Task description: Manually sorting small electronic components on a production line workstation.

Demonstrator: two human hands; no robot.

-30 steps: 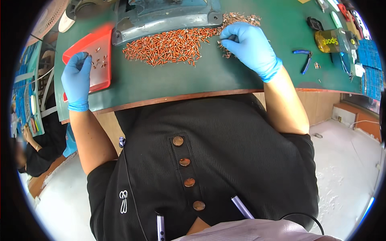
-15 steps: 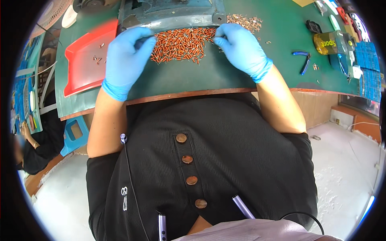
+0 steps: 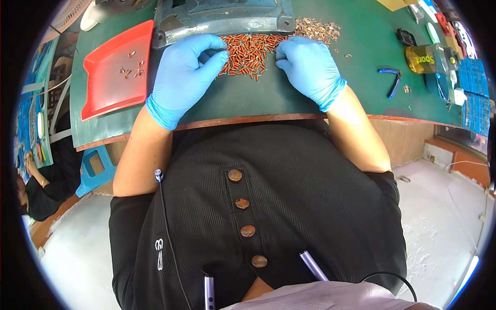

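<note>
A green-topped counter (image 3: 330,98) with a brown wooden front edge fills the upper part of the frame, above a pale floor; a grey-blue metal machine base (image 3: 222,18) sits at its top centre. Just below that base lies a loose heap of small orange-copper cylindrical pieces (image 3: 248,49), spread flat on the mat between the two blue-gloved hands.

The pieces look light, hard and smooth, so they would likely roll and scatter if pushed, and slip on the gloves. They seem best taken one or a few at a time, pinched across the short body between thumb and forefinger.

The left hand (image 3: 183,77) rests palm down at the heap's left edge, fingers (image 3: 209,44) curled loosely, thumb and forefinger tips meeting at the pieces; whether one is actually pinched cannot be told. The right hand (image 3: 310,64) lies at the heap's right edge, fingers bent inward and touching the pieces, nothing visibly clasped.

A red plastic tray (image 3: 111,93) holding a few pieces sits at upper left; blue-handled pliers (image 3: 392,82) lie at upper right.
</note>
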